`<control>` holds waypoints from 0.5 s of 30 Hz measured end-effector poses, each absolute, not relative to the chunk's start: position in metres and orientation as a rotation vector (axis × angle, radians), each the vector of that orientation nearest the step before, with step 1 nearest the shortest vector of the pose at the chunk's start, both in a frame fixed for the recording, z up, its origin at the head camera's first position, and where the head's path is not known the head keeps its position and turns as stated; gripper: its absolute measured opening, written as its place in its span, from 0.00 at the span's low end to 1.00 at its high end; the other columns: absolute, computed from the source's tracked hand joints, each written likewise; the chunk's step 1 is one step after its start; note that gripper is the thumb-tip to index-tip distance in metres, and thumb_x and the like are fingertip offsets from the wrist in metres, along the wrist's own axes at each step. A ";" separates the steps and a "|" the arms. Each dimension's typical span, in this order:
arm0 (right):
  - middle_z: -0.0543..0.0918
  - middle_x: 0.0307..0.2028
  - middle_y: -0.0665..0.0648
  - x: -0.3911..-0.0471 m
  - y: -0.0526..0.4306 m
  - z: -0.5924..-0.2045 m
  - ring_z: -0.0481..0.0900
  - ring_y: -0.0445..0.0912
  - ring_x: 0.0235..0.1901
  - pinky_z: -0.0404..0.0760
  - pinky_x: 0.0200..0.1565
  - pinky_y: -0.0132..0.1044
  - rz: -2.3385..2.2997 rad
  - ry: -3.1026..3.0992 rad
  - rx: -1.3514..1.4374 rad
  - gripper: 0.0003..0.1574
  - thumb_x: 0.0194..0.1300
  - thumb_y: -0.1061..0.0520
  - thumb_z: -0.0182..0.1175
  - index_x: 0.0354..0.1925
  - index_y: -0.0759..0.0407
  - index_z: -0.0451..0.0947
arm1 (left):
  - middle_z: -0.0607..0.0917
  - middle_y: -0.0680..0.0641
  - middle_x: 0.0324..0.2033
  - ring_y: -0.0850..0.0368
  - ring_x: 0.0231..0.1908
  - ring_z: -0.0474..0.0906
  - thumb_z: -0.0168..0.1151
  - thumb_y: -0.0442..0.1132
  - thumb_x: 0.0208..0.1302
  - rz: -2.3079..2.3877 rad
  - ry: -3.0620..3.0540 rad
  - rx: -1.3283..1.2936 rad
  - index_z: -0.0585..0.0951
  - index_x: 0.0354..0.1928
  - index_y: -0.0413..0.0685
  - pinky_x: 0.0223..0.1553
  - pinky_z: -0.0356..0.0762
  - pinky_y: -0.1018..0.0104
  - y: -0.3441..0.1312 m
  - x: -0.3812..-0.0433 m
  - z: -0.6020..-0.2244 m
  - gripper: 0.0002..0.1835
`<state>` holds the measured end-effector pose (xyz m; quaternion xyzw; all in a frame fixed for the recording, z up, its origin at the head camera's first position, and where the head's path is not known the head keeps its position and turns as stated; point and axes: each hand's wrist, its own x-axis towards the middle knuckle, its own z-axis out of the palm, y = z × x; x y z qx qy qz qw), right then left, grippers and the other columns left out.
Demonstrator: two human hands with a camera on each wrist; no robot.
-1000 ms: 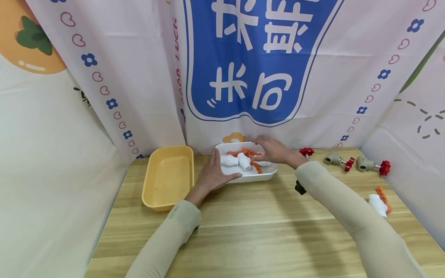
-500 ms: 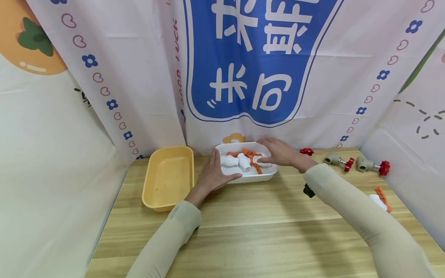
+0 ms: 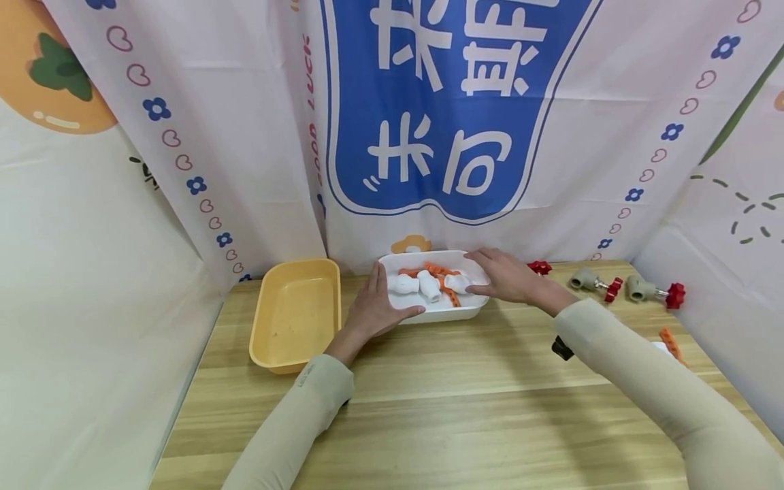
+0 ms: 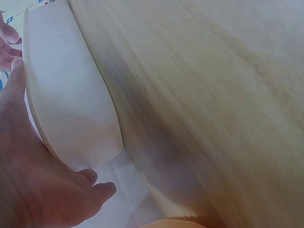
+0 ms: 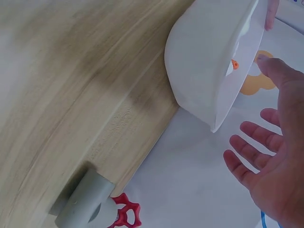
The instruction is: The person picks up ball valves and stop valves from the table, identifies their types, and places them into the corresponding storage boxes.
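Observation:
Along the back wall stands a white tray (image 3: 441, 314) holding white plastic valves (image 3: 429, 286) with orange handles (image 3: 452, 295). My left hand (image 3: 373, 307) braces its left end, fingers straight along the side wall and thumb along the front rim. In the left wrist view the left hand (image 4: 42, 175) lies against the tray's outer wall (image 4: 71, 90). Over the tray's right end is my right hand (image 3: 503, 278), its fingers spread and holding nothing. In the right wrist view a gap shows between the right hand (image 5: 275, 142) and the tray (image 5: 204, 61).
A yellow tray (image 3: 294, 316) stands left of the white one. Beige valves (image 3: 584, 279) with red handwheels (image 3: 676, 296) lie at the back right. Nearer, a white valve with an orange handle (image 3: 670, 344) is partly behind my right sleeve (image 3: 661, 395).
My right hand has drawn back to the right, out of the white tray toward its right rim, uncovering the rightmost white valve. The left hand keeps its place.

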<state>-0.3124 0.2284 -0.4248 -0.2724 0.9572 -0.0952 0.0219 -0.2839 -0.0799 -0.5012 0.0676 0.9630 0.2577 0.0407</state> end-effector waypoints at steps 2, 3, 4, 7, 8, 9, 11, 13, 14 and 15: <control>0.72 0.73 0.68 -0.310 0.231 -0.425 0.71 0.66 0.71 0.71 0.71 0.66 -0.280 2.978 -0.862 0.50 0.68 0.38 0.72 0.76 0.63 0.68 | 0.35 0.46 0.86 0.39 0.83 0.47 0.64 0.83 0.52 0.791 2.953 0.208 0.35 0.86 0.47 0.79 0.56 0.41 -0.080 -0.284 -0.501 0.76; 0.73 0.72 0.69 -0.308 0.232 -0.425 0.72 0.66 0.70 0.72 0.70 0.66 -0.275 2.983 -0.875 0.50 0.68 0.39 0.72 0.75 0.64 0.68 | 0.35 0.46 0.86 0.39 0.83 0.47 0.64 0.83 0.52 0.792 2.953 0.207 0.35 0.86 0.47 0.79 0.56 0.41 -0.081 -0.284 -0.502 0.76; 0.73 0.72 0.69 -0.306 0.233 -0.425 0.73 0.66 0.69 0.72 0.70 0.66 -0.272 2.988 -0.882 0.50 0.67 0.39 0.73 0.75 0.64 0.69 | 0.36 0.46 0.86 0.39 0.83 0.47 0.64 0.83 0.52 0.793 2.955 0.208 0.35 0.86 0.47 0.79 0.57 0.41 -0.081 -0.284 -0.501 0.76; 0.76 0.69 0.69 -0.301 0.239 -0.426 0.76 0.66 0.67 0.74 0.68 0.65 -0.264 3.001 -0.921 0.50 0.67 0.40 0.73 0.74 0.65 0.69 | 0.36 0.46 0.86 0.39 0.83 0.48 0.65 0.83 0.52 0.799 2.964 0.218 0.36 0.86 0.46 0.79 0.57 0.40 -0.081 -0.284 -0.501 0.76; 0.76 0.69 0.69 -0.299 0.240 -0.426 0.76 0.66 0.66 0.75 0.68 0.65 -0.270 3.002 -0.925 0.50 0.67 0.40 0.73 0.74 0.66 0.69 | 0.37 0.46 0.86 0.39 0.83 0.48 0.65 0.83 0.52 0.798 2.966 0.223 0.36 0.86 0.46 0.79 0.58 0.40 -0.081 -0.284 -0.501 0.76; 0.76 0.69 0.69 -0.298 0.242 -0.426 0.76 0.66 0.66 0.75 0.67 0.65 -0.270 3.004 -0.929 0.50 0.67 0.40 0.73 0.74 0.66 0.69 | 0.37 0.46 0.86 0.39 0.83 0.48 0.65 0.83 0.52 0.796 2.969 0.226 0.36 0.86 0.45 0.79 0.58 0.40 -0.081 -0.284 -0.501 0.76; 0.77 0.69 0.68 -0.294 0.247 -0.427 0.76 0.65 0.67 0.75 0.67 0.65 -0.268 3.010 -0.923 0.50 0.67 0.39 0.73 0.75 0.65 0.69 | 0.37 0.45 0.86 0.39 0.83 0.48 0.65 0.82 0.53 0.798 2.972 0.241 0.37 0.86 0.44 0.80 0.57 0.41 -0.082 -0.284 -0.501 0.76; 0.77 0.69 0.68 -0.290 0.252 -0.428 0.76 0.65 0.67 0.75 0.67 0.65 -0.274 3.018 -0.922 0.50 0.67 0.39 0.74 0.74 0.65 0.69 | 0.37 0.44 0.86 0.40 0.83 0.47 0.65 0.82 0.54 0.807 2.969 0.251 0.37 0.86 0.43 0.80 0.55 0.42 -0.082 -0.284 -0.500 0.76; 0.77 0.68 0.67 -0.288 0.255 -0.429 0.76 0.65 0.67 0.75 0.67 0.65 -0.281 3.023 -0.922 0.50 0.67 0.40 0.74 0.74 0.64 0.70 | 0.37 0.44 0.86 0.40 0.83 0.46 0.65 0.82 0.54 0.809 2.965 0.252 0.37 0.86 0.43 0.81 0.54 0.43 -0.082 -0.283 -0.499 0.76; 0.77 0.68 0.67 -0.286 0.257 -0.430 0.75 0.65 0.67 0.75 0.67 0.66 -0.280 3.031 -0.927 0.49 0.67 0.40 0.73 0.74 0.64 0.70 | 0.37 0.44 0.86 0.40 0.83 0.46 0.65 0.82 0.54 0.810 2.961 0.252 0.37 0.85 0.43 0.81 0.53 0.43 -0.082 -0.282 -0.499 0.76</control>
